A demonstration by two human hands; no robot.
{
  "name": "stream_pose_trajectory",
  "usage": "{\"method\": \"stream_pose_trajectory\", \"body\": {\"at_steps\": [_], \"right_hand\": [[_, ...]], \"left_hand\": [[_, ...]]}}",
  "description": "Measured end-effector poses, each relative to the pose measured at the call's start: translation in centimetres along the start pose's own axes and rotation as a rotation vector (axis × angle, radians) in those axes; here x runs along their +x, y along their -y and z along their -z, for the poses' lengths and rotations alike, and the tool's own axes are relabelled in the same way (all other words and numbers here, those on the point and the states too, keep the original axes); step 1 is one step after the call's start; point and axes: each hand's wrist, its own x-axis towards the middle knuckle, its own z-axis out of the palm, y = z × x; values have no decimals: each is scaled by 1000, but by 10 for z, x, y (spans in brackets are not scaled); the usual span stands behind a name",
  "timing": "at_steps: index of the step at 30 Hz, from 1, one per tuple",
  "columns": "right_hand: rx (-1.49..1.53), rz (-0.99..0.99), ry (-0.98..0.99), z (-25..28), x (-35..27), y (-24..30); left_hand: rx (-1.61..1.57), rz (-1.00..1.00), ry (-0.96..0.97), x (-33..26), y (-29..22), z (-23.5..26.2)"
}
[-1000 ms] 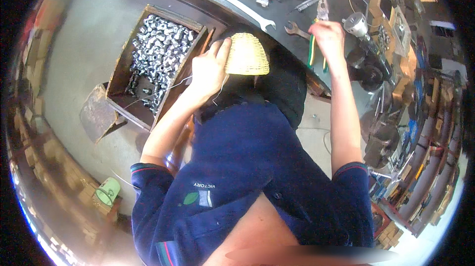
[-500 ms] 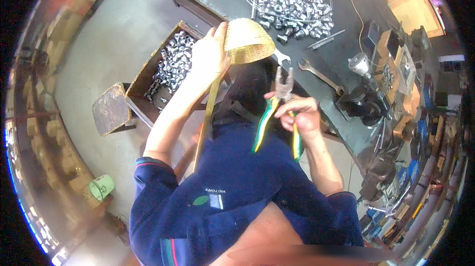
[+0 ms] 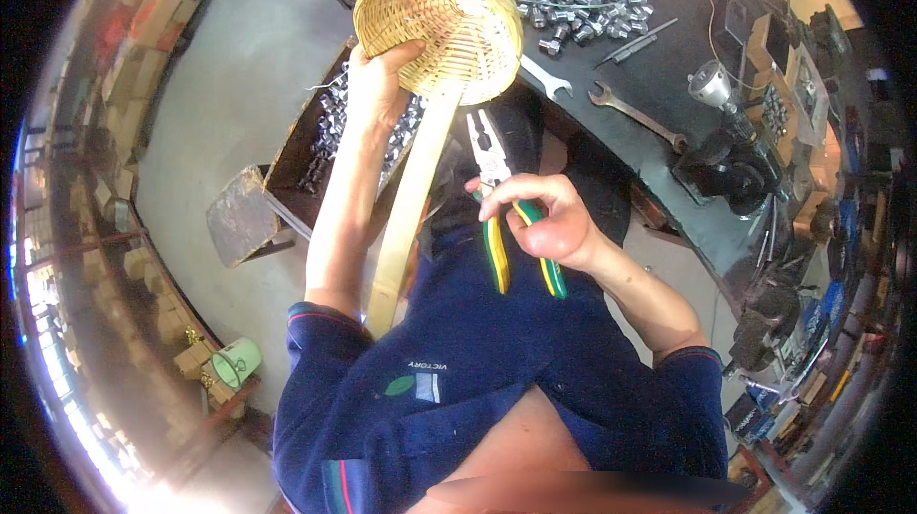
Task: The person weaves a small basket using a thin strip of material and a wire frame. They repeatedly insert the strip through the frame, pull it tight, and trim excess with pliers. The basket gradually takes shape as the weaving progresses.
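Note:
A woven bamboo scoop [image 3: 468, 27] with a long flat handle [image 3: 406, 218] is held up in front of me, its hollow facing me. My left hand [image 3: 377, 84] grips the left side of its rim, thumb inside the bowl and the other fingers mostly hidden behind. The handle slants down toward my body beside my left forearm. In my right hand [image 3: 554, 223] is a pair of combination pliers [image 3: 490, 165] with green and yellow grips. Their jaws are parted and point up, just below the scoop's lower rim, apparently not touching it.
Metal fittings lie heaped on the dark workbench [image 3: 659, 65], beside an open-end wrench [image 3: 635, 117] and another wrench [image 3: 547, 77]. A wooden box [image 3: 287, 175] of similar fittings stands left of my legs, near a stool [image 3: 242, 216]. A green bucket [image 3: 236, 361] sits lower left.
My left hand has turned the scoop so its inside now faces me, and raised it. The pliers have moved left, below the scoop's rim. The whole view has shifted slightly.

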Motion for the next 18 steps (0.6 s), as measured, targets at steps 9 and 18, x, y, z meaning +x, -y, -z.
{"method": "stream_pose_trajectory", "body": {"at_steps": [9, 18], "right_hand": [[175, -22, 80, 8, 1, 50], [418, -299, -110, -9, 45, 62]], "left_hand": [[63, 19, 0, -7, 1, -11], [415, -155, 8, -27, -4, -27]]}}
